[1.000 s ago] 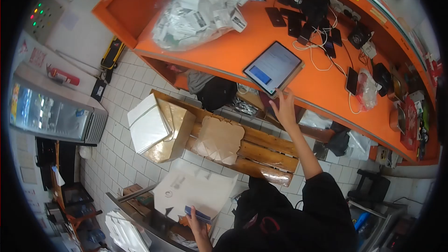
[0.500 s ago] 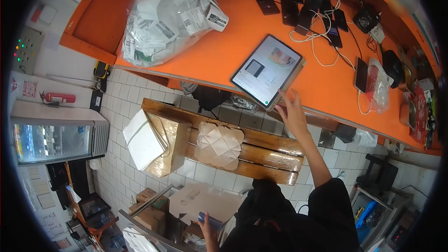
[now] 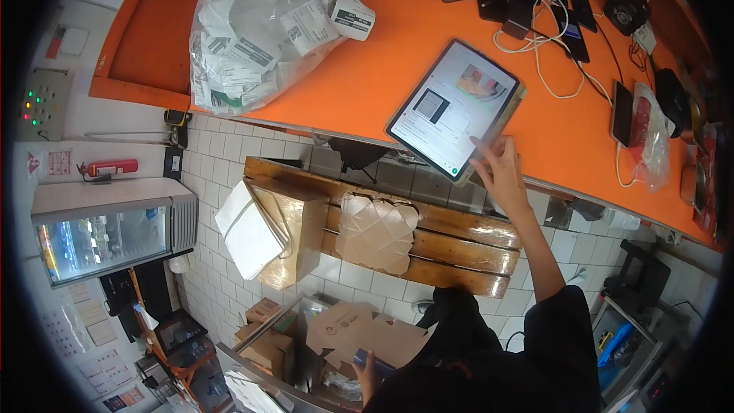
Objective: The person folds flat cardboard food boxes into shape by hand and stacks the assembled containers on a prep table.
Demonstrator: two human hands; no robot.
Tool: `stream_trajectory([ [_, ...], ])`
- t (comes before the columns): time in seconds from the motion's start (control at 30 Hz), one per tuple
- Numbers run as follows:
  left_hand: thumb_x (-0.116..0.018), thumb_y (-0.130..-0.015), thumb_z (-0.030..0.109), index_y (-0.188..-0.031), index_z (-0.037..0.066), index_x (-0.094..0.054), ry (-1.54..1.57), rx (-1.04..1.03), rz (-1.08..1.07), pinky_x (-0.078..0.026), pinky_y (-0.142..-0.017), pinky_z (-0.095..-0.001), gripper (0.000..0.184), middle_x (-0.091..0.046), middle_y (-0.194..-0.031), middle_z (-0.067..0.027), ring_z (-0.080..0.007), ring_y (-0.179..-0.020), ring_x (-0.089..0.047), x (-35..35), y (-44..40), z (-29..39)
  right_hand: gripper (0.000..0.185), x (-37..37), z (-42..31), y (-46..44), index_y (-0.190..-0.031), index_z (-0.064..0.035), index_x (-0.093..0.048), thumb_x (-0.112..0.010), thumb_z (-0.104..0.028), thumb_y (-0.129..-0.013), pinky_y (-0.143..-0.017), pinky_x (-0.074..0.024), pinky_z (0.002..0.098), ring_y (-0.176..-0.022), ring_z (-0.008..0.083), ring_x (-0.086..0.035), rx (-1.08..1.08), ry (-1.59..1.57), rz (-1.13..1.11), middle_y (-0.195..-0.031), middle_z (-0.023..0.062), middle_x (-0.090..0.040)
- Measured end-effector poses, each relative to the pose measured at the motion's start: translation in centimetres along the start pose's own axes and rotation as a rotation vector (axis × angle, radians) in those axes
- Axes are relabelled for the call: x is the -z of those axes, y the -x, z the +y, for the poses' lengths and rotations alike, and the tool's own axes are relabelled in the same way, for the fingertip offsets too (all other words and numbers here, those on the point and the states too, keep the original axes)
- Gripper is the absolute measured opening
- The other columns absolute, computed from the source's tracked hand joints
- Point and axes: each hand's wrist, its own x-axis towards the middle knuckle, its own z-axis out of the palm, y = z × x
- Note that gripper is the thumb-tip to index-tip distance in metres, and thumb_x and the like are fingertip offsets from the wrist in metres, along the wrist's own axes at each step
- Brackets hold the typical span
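A tablet [image 3: 451, 118] in a case lies tilted on the orange counter, near its front edge, its screen lit with pictures and text. My right hand [image 3: 503, 172] is at its lower right corner, fingers apart, one fingertip over the screen; whether it touches the glass is hard to tell. Low in the view, my left hand [image 3: 368, 375] is closed around a small dark blue flat object [image 3: 376, 362], partly hidden by my fingers and dark clothing. Just beyond that hand lies a flat brown cardboard piece [image 3: 355, 329] with cut edges.
On the orange counter [image 3: 359, 92] sit a plastic bag of paper slips [image 3: 252, 38], several phones and tangled white cables [image 3: 539, 38]. Below stands a wooden bench [image 3: 459, 248] bearing a carton [image 3: 302, 241] and stacked brown cardboard [image 3: 376, 233]. A glass-door fridge [image 3: 107, 233] is at left.
My right hand has moved from the tablet's lower corner edge so that a finger is over the screen. The whole view has shifted slightly. My left hand still holds the dark blue object.
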Motion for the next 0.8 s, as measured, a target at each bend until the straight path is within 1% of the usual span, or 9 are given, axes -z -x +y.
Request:
stream_trajectory([
  [0.23, -0.068, -0.078, 0.020, -0.133, 0.003, -0.024, -0.076, -0.023, -0.025, -0.037, -0.089, -0.0342, 0.072, -0.044, -0.117, -0.0155, -0.0239, -0.105, -0.046, -1.3, 0.2, -0.6, 0.042, 0.2, 0.1, -0.2, -0.120, -0.0135, -0.053, -0.064, -0.024, -0.080, -0.078, -0.0364, 0.0342, -0.084, 0.0197, -0.048, -0.055, -0.008, 0.004, -0.097, 0.0109, -0.041],
  [0.33, -0.070, -0.077, 0.020, -0.133, 0.002, -0.023, -0.097, -0.117, -0.002, -0.037, -0.089, -0.0342, 0.075, -0.043, -0.120, -0.0151, -0.0239, -0.106, -0.045, -1.8, 0.2, -0.7, 0.041, -0.4, -1.6, 1.0, -0.119, -0.0111, -0.053, -0.063, -0.022, -0.081, -0.075, -0.0385, 0.0348, -0.084, 0.0214, -0.049, -0.037, -0.084, 0.049, -0.097, 0.0118, -0.043],
  [0.37, -0.070, -0.076, 0.021, -0.133, 0.002, -0.023, -0.192, -0.227, 0.021, -0.038, -0.090, -0.0348, 0.077, -0.043, -0.121, -0.0171, -0.0263, -0.107, -0.046, -2.3, 0.6, 0.1, 0.039, -0.8, -2.7, 2.0, -0.117, -0.0095, -0.053, -0.063, -0.022, -0.081, -0.074, -0.0397, 0.0353, -0.083, 0.0228, -0.050, -0.031, -0.161, 0.069, -0.096, 0.0122, -0.045],
  [0.4, -0.071, -0.075, 0.021, -0.133, 0.001, -0.023, -0.289, -0.336, 0.044, -0.038, -0.090, -0.0354, 0.078, -0.043, -0.123, -0.0192, -0.0286, -0.108, -0.047, -2.9, 1.1, 0.9, 0.032, -1.8, -4.2, 3.5, -0.109, -0.0077, -0.055, -0.062, -0.021, -0.081, -0.072, -0.0411, 0.0362, -0.082, 0.0242, -0.051, -0.016, -0.309, 0.009, -0.093, 0.0122, -0.047],
  [0.47, -0.072, -0.074, 0.021, -0.131, 0.000, -0.025, -0.465, -0.383, 0.083, -0.039, -0.090, -0.0367, 0.077, -0.043, -0.122, -0.0225, -0.0324, -0.109, -0.048, -4.5, 2.6, 3.7, 0.018, -4.0, -7.8, 7.0, -0.089, -0.0043, -0.056, -0.062, -0.019, -0.081, -0.066, -0.0438, 0.0371, -0.078, 0.0265, -0.054, 0.038, -0.636, -0.201, -0.082, 0.0117, -0.052],
  [0.5, -0.072, -0.073, 0.021, -0.130, -0.001, -0.028, -0.636, -0.429, 0.120, -0.040, -0.089, -0.0381, 0.075, -0.043, -0.122, -0.0257, -0.0362, -0.110, -0.049, -5.2, 3.0, 4.7, 0.019, -3.7, -10.0, 8.5, -0.088, -0.0037, -0.056, -0.059, -0.022, -0.084, -0.059, -0.0438, 0.0355, -0.072, 0.0262, -0.055, -0.061, -0.803, -0.548, -0.075, 0.0112, -0.054],
  [0.57, -0.072, -0.072, 0.020, -0.128, -0.001, -0.032, -0.732, -0.536, 0.111, -0.040, -0.089, -0.0393, 0.072, -0.045, -0.120, -0.0263, -0.0385, -0.109, -0.048, -5.7, 3.0, 5.5, 0.038, -6.3, -13.6, 13.0, -0.077, -0.0014, -0.057, -0.054, -0.038, -0.088, -0.054, -0.0454, 0.0321, -0.059, 0.0205, -0.059, -0.097, -1.148, -0.843, -0.067, 0.0093, -0.058],
  [0.63, -0.071, -0.072, 0.019, -0.126, -0.001, -0.036, -0.825, -0.645, 0.102, -0.041, -0.088, -0.0405, 0.069, -0.046, -0.118, -0.0269, -0.0407, -0.108, -0.048, -6.5, 3.1, 6.1, 0.045, -6.4, -16.2, 15.0, -0.071, -0.0002, -0.057, -0.055, -0.043, -0.086, -0.048, -0.0467, 0.0275, -0.054, 0.0159, -0.061, -0.214, -1.152, -1.151, -0.063, 0.0082, -0.059],
  [0.8, -0.071, -0.070, 0.014, -0.123, -0.001, -0.041, -0.801, -0.626, 0.046, -0.041, -0.087, -0.0395, 0.063, -0.049, -0.117, -0.0194, -0.0401, -0.106, -0.049, -6.7, 3.7, 6.2, 0.046, -6.1, -17.6, 15.4, -0.076, 0.0011, -0.058, -0.054, -0.044, -0.086, -0.046, -0.0491, 0.0232, -0.052, 0.0127, -0.061, -0.433, -1.276, -1.432, -0.063, 0.0066, -0.060],
])
